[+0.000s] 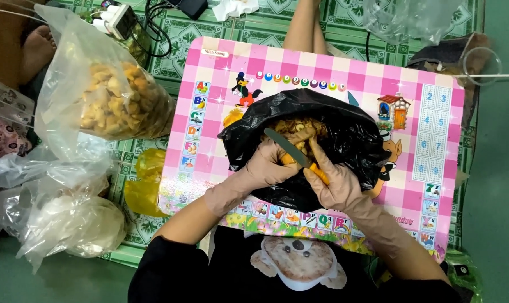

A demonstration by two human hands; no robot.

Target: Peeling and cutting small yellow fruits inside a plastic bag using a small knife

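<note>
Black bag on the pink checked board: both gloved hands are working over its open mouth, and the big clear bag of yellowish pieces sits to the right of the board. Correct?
Not quite. The head view shows the clear bag of yellowish pieces to the left of the pink checked board, not the right. The rest holds: the left hand and right hand, both gloved, work over the open mouth of the black bag.
</note>
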